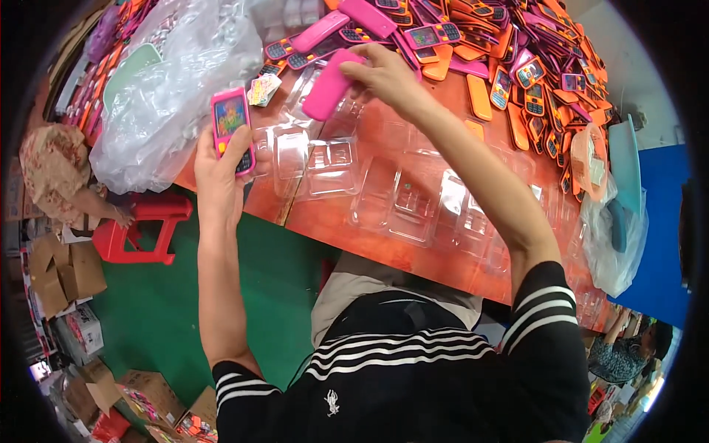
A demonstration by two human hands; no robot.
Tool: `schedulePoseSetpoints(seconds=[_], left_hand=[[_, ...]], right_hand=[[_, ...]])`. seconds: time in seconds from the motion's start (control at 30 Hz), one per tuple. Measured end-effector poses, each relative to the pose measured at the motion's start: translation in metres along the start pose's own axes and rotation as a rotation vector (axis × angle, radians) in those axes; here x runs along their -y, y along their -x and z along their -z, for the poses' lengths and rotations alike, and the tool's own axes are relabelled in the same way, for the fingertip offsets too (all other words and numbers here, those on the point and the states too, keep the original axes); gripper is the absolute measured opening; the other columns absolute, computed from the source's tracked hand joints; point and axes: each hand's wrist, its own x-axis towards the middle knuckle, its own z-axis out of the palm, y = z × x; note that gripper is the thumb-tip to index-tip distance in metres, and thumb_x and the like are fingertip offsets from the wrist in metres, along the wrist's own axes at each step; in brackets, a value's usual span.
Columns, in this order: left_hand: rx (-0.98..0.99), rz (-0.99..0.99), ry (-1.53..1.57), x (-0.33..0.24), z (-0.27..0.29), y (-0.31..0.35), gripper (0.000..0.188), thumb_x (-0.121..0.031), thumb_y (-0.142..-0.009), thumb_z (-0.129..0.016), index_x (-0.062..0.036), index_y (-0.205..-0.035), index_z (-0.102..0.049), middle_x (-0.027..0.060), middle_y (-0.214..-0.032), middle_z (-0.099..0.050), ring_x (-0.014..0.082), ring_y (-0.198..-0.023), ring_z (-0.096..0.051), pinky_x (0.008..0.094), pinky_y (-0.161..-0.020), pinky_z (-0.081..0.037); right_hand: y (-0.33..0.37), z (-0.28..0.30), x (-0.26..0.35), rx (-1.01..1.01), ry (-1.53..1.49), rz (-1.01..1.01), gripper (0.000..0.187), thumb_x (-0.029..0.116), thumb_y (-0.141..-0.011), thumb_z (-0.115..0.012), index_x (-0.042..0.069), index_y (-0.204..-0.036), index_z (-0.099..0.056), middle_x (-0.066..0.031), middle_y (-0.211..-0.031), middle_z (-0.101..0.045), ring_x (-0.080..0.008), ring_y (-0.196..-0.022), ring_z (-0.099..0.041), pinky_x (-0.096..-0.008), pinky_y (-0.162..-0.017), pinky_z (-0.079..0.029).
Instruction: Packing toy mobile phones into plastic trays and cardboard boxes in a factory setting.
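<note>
My left hand (pixel 220 166) holds a pink toy phone (pixel 232 127) upright, its colourful screen facing me, at the near left edge of the orange table (pixel 325 214). My right hand (pixel 382 74) grips another pink toy phone (pixel 327 85) back side up, tilted over a clear plastic blister tray (pixel 325 164). More clear trays (pixel 417 199) lie spread across the table in front of me. A big heap of pink and orange toy phones (pixel 509 52) covers the far side.
Crumpled clear plastic bags (pixel 166 88) pile up at the table's left. A red stool (pixel 140 225) stands on the green floor beside another person (pixel 55 173). Cardboard boxes (pixel 63 273) sit at the left. A bag (pixel 613 221) hangs at the right edge.
</note>
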Motion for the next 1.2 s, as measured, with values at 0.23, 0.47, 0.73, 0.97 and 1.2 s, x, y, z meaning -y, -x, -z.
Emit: schedulePoseSetpoints(seconds=[0.23, 0.47, 0.73, 0.97, 1.2], left_hand=[[0.054, 0.104, 0.156, 0.020, 0.014, 0.021, 0.032, -0.027, -0.089, -0.054, -0.0021, -0.108, -0.045, 0.0111, -0.085, -0.060, 0.0179, -0.066, -0.064, 0.0270, -0.054, -0.056], [0.117, 0.173, 0.265, 0.028, 0.005, 0.018, 0.026, -0.024, -0.092, -0.045, -0.0037, -0.107, -0.043, 0.0128, -0.089, -0.060, 0.0203, -0.067, -0.065, 0.0291, -0.055, -0.056], [0.193, 0.187, 0.365, 0.034, -0.012, 0.013, 0.032, -0.029, -0.095, -0.039, -0.0014, -0.109, -0.045, 0.0126, -0.086, -0.060, 0.0192, -0.061, -0.063, 0.0268, -0.049, -0.053], [0.313, 0.192, 0.315, 0.033, -0.049, 0.024, 0.040, -0.036, -0.094, -0.041, 0.0014, -0.106, -0.050, 0.0101, -0.079, -0.060, 0.0156, -0.055, -0.061, 0.0228, -0.045, -0.050], [0.493, 0.628, 0.837, 0.047, -0.065, 0.015, 0.040, -0.037, -0.093, -0.043, -0.0001, -0.091, -0.058, 0.0116, -0.067, -0.062, 0.0153, -0.046, -0.058, 0.0222, -0.035, -0.044]], right_hand=[[-0.032, -0.031, -0.018, -0.093, 0.073, -0.040, 0.039, 0.020, -0.075, -0.067, -0.006, -0.101, -0.056, -0.0102, -0.076, -0.064, -0.0150, -0.058, -0.063, -0.0269, -0.047, -0.050], [-0.029, -0.029, -0.013, -0.099, 0.400, 0.042, 0.038, 0.025, -0.079, -0.064, -0.001, -0.107, -0.060, -0.0126, -0.083, -0.066, -0.0189, -0.068, -0.064, -0.0301, -0.061, -0.052], [0.016, -0.022, 0.035, 0.304, 0.031, 0.036, 0.049, 0.035, -0.086, -0.059, 0.001, -0.119, -0.051, -0.0049, -0.095, -0.062, -0.0091, -0.074, -0.060, -0.0199, -0.058, -0.045], [0.050, 0.012, 0.043, 0.360, -0.192, -0.134, 0.028, 0.025, -0.085, -0.061, 0.005, -0.105, -0.061, 0.0004, -0.079, -0.063, -0.0061, -0.066, -0.059, -0.0188, -0.055, -0.043], [0.068, 0.043, 0.045, 0.478, -0.129, 0.088, 0.039, 0.026, -0.088, -0.055, 0.006, -0.122, -0.052, -0.0029, -0.121, -0.054, -0.0052, -0.084, -0.055, -0.0205, -0.073, -0.046]])
